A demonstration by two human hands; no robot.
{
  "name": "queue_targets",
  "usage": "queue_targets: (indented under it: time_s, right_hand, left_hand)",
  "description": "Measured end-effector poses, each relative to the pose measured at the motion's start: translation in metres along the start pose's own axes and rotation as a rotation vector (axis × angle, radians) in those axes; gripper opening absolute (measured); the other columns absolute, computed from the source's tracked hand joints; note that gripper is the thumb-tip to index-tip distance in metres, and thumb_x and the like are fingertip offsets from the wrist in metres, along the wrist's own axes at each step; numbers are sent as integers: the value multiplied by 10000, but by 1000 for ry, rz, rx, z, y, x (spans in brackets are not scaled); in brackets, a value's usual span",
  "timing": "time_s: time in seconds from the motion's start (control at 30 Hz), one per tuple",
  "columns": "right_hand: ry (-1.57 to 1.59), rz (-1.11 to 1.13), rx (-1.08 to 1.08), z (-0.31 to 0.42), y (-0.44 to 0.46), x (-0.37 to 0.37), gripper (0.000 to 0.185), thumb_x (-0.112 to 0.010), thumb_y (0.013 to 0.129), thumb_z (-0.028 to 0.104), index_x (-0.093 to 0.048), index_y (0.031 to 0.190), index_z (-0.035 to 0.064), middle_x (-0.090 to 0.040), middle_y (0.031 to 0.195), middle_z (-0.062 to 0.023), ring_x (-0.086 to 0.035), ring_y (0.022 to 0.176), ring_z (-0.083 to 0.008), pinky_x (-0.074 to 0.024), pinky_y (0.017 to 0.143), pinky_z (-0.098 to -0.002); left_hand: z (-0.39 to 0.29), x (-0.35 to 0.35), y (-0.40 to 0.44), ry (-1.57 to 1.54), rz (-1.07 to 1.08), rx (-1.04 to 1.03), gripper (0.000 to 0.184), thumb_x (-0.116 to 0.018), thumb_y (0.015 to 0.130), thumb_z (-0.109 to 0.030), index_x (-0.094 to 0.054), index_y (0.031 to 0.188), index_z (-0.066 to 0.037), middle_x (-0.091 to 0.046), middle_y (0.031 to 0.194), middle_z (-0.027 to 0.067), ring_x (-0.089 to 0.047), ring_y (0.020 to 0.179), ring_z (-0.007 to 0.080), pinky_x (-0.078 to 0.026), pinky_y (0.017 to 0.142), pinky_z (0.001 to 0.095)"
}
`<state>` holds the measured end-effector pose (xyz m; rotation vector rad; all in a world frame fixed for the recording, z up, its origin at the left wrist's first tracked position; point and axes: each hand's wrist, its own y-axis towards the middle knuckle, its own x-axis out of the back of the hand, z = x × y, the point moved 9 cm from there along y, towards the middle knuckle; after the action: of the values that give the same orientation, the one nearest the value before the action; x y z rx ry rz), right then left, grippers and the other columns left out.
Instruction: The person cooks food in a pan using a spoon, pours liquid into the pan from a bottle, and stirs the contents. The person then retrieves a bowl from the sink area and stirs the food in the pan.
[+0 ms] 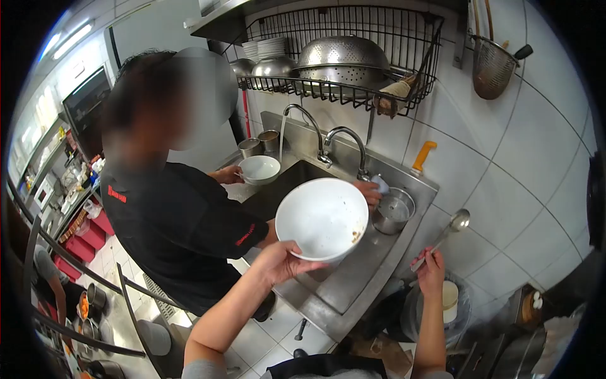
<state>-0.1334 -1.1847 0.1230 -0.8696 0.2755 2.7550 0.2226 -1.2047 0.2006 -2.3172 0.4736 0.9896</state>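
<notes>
My left hand (281,262) grips the rim of a large white bowl (319,218), tilted so its inside faces me; a few brown food scraps cling to its right side. In my right hand (430,270) is a metal spoon (459,221), its bowl end pointing up and away from me. Below the spoon stands a bin lined with clear plastic (457,316), with a pale container in it. Past the white bowl, a co-worker's hand (369,192) holds a pale cloth or sponge beside a metal pot (394,211) on the sink edge.
A co-worker in a black shirt (183,221) stands at the left of the steel sink (341,278), holding a smaller white bowl (259,169). Water runs from one faucet (303,110). Overhead hangs a wire rack (404,38) with colanders. An orange-handled tool (424,155) leans by the wall.
</notes>
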Motion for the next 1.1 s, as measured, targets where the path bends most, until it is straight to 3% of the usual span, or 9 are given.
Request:
queue_targets:
  time_s: [0.1, 0.13, 0.17, 0.43, 0.77, 0.9, 0.93, 1.03, 1.1]
  right_hand:
    - [25, 5, -21, 11, 12, 27, 91, -469, 936, 123, -499, 1004, 70, -502, 834, -48, -540, 717, -202, -474, 643, -368]
    - [-6, -21, -40, 17, 13, 34, 88, -470, 937, 125, -498, 1000, 72, -495, 825, -43, -528, 712, -197, -459, 640, -359]
    - [-22, -27, -42, 20, 15, 43, 86, -471, 936, 126, -498, 998, 73, -496, 825, -43, -528, 710, -197, -458, 639, -358]
    - [-115, -127, -42, 17, 11, 104, 82, -472, 936, 135, -496, 988, 76, -494, 807, -38, -523, 701, -180, -456, 602, -344]
    - [-266, -419, 35, -1, -53, 142, 86, -478, 931, 160, -492, 965, 83, -481, 741, -37, -508, 591, -164, -439, 522, -318]
    - [-529, -502, 35, 7, -92, 133, 280, -462, 942, 261, -539, 843, 11, -508, 733, -51, -444, 603, -128, -388, 538, -286]
    - [-684, -510, 86, 15, -99, 122, 238, -455, 945, 217, -523, 871, 1, -520, 758, -82, -478, 610, -148, -424, 574, -301]
    - [-484, -646, 22, 1, -116, 129, 206, -446, 947, 185, -525, 899, 1, -528, 764, -85, -509, 626, -157, -438, 588, -302]
    - [-793, -491, 128, 11, -115, 109, 187, -439, 949, 172, -527, 925, 8, -535, 777, -81, -523, 630, -158, -444, 592, -299]
  left_hand:
    - [-30, -12, 30, -157, 31, -47, 532, -338, 793, 39, -165, 1287, 131, -352, 1254, 329, -489, 1044, 531, -538, 818, 507]
    - [-44, -12, 42, -158, 13, -107, 573, -331, 793, 34, -128, 1321, 119, -288, 1271, 387, -388, 1094, 603, -544, 809, 489]
    - [-52, -2, 59, -244, 28, -65, 556, -327, 808, 17, -135, 1320, 121, -276, 1284, 378, -372, 1103, 608, -538, 816, 495]
    - [-159, 58, 164, -358, -407, -331, 546, -303, 859, -40, -146, 1383, -41, -129, 1376, 290, -224, 1176, 621, -524, 824, 527]
    - [-269, 178, 287, -337, -605, -487, 658, -417, 837, -36, -31, 1354, -163, -213, 1373, 247, -397, 1118, 537, -496, 771, 617]
    - [-287, 187, 294, -280, -668, -551, 683, -417, 839, -47, 9, 1354, -192, -215, 1362, 261, -434, 1101, 502, -497, 763, 613]
    - [-289, 184, 291, -269, -682, -569, 684, -416, 840, -47, 10, 1355, -194, -215, 1362, 261, -437, 1099, 499, -501, 756, 610]
    - [-300, 187, 294, -234, -731, -598, 717, -413, 841, -45, 46, 1367, -208, -204, 1369, 263, -440, 1098, 496, -507, 747, 605]
    - [-304, 187, 301, -236, -731, -600, 750, -412, 842, -44, 84, 1376, -222, -193, 1375, 263, -441, 1098, 496, -508, 748, 603]
